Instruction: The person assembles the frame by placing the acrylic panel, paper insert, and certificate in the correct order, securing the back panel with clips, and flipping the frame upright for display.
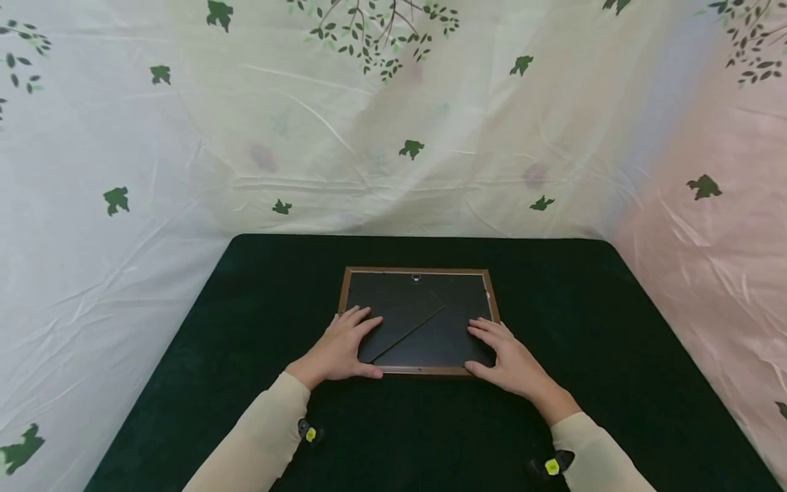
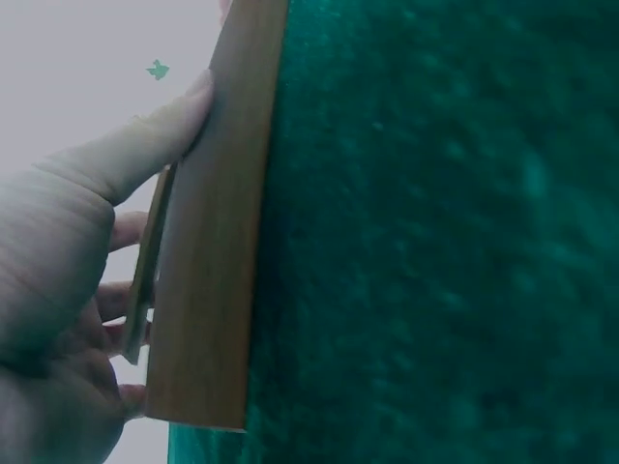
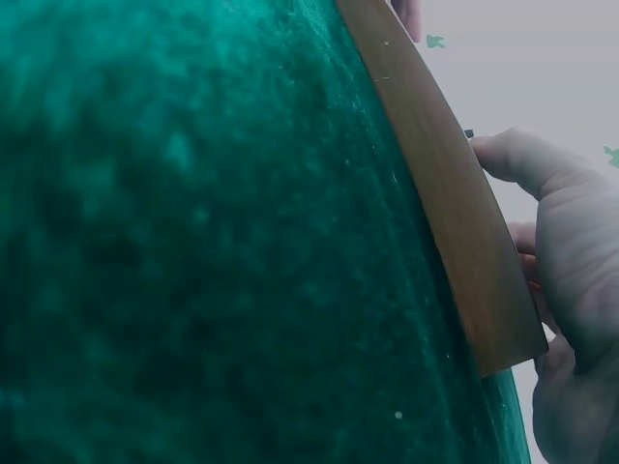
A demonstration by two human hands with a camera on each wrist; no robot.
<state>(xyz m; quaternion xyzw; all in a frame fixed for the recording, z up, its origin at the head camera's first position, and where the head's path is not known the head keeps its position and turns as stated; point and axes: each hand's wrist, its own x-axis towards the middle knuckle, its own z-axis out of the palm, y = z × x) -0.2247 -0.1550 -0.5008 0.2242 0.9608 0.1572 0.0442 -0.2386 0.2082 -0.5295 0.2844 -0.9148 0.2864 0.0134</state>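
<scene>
A picture frame [image 1: 420, 371] lies with its dark backing board [image 1: 406, 328] facing up on the dark green cloth. Its rails are brown wood, and a diagonal slit or stand edge crosses the board. My left hand [image 1: 344, 342] rests on the frame's left side with fingers spread, its thumb along the near rail. On the right side, my right hand [image 1: 507, 355] lies with fingertips on the board and thumb at the near rail. The left wrist view shows the near rail [image 2: 208, 280] under the left thumb; the right wrist view shows the rail [image 3: 445, 193] beside the right thumb.
The table [image 1: 553, 294] is covered in dark green cloth. Pale fabric [image 1: 344, 171] printed with green leaves hangs behind it and along both sides. A small metal hanger [image 1: 416, 277] sits at the board's far edge. Each sleeve carries a dark wrist device.
</scene>
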